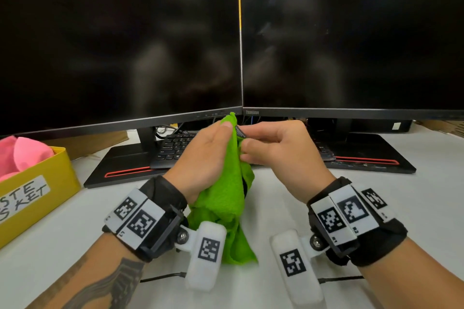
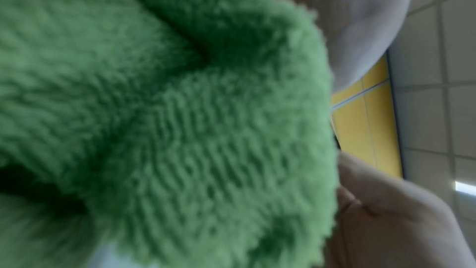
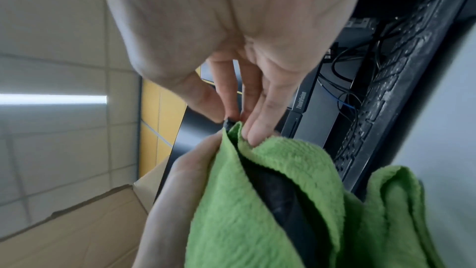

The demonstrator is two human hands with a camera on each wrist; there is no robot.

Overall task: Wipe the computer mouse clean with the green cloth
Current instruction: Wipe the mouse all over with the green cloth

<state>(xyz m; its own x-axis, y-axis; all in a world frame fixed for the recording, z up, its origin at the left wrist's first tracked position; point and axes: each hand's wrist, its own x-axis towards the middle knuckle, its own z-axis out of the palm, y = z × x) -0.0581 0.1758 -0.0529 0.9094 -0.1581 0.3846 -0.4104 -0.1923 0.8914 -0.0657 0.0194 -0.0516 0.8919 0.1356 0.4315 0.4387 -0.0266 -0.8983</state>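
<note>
Mouse first: dark matte computer mouse (image 3: 278, 195) sits almost fully wrapped in the fluffy bright-green microfibre cloth (image 1: 226, 183), held up off the desk betw both hands, in front of the gap where the two monitors meet. Only a dark strip shows through the cloth fold in the right wrist view, plus a small dark tip (image 1: 241, 131) poking out at top in the head view. Long axis looks roughly upright, tip end away from me, tilted a bit; can't tell which end is the button end.

My left hand (image 1: 208, 150) is curled round cloth + mouse from the left, thumb on top, cloth tail hanging down past the wrist. My right hand (image 1: 276, 148) comes in from the right, thumb and forefinger pinching that exposed tip, other fingers resting nearly straight on the cloth edge. So the mouse lies directly betw the two palms; left hand carries it, right only has the tip.

Judgement: mid-wipe, next move prob slides cloth along the long axis.

Around: black keyboard (image 1: 175, 148) behind the hands, dark monitors (image 1: 120, 40), white desk (image 1: 414, 203), yellow labelled box with pink cloths (image 1: 42, 183) at left.
</note>
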